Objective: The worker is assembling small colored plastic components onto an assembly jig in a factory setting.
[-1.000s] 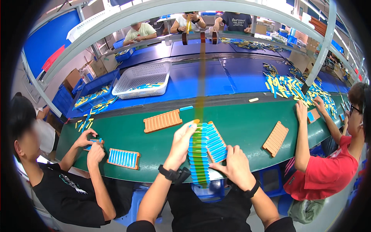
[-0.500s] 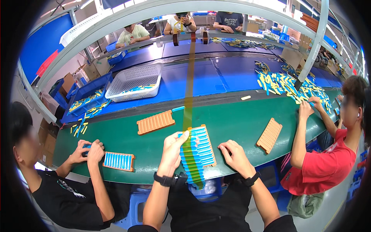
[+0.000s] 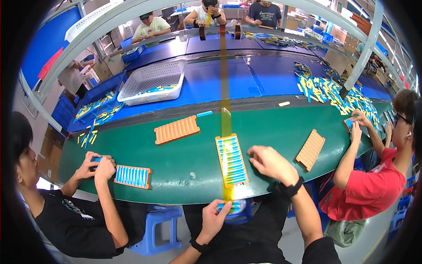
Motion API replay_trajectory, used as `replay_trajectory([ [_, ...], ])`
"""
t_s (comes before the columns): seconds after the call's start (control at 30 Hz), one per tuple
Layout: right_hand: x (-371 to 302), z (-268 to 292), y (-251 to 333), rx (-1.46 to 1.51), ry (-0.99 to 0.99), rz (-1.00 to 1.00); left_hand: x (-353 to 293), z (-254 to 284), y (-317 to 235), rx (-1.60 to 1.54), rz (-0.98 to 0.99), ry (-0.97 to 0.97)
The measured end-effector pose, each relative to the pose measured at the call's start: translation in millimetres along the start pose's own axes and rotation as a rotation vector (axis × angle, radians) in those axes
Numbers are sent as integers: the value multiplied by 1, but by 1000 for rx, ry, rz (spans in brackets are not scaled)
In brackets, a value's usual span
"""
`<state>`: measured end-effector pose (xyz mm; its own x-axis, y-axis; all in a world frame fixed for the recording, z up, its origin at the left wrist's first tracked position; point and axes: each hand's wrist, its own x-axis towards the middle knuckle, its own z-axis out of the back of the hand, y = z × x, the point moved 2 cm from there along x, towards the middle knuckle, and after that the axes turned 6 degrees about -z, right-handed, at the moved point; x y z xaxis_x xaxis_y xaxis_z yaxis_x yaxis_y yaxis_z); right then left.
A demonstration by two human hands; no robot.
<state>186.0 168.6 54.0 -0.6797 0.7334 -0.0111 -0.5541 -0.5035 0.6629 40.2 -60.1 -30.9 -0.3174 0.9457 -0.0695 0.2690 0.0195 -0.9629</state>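
My left hand (image 3: 213, 222) is at the table's near edge, thumb and fingers pinched on the lower end of a see-through yellow tape (image 3: 225, 94). Blue strip-shaped pieces (image 3: 232, 207) show at that end, partly hidden by the fingers. From the hand the tape runs up over an orange grooved tray (image 3: 244, 179) filled with blue pieces, towards the reels on the overhead bar. To the tray's right, my right hand (image 3: 272, 163) hovers over the table with loosely bent fingers, thumb apart, holding nothing visible.
Two other orange trays (image 3: 176, 130) (image 3: 310, 151) lie left and right on the green table (image 3: 184, 176). Co-workers sit at both sides, the left one beside a filled tray (image 3: 132, 177). A white basket (image 3: 151, 81) and a blue-and-yellow pile (image 3: 327, 90) stand beyond.
My left hand has moved down towards me from over the tray to the table edge, drawing the tape with it. The filled tray is now uncovered by that hand. My right hand shifted slightly upward.
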Motion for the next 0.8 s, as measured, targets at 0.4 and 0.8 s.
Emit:
replay_trajectory([
  [0.4, 59, -20, -6, 113, 38, 142, 5, 2, -2, -19, 33, 76],
  [0.8, 13, -31, -4, 203, -40, 160, 0, -10, 1, -95, 141, -11],
])
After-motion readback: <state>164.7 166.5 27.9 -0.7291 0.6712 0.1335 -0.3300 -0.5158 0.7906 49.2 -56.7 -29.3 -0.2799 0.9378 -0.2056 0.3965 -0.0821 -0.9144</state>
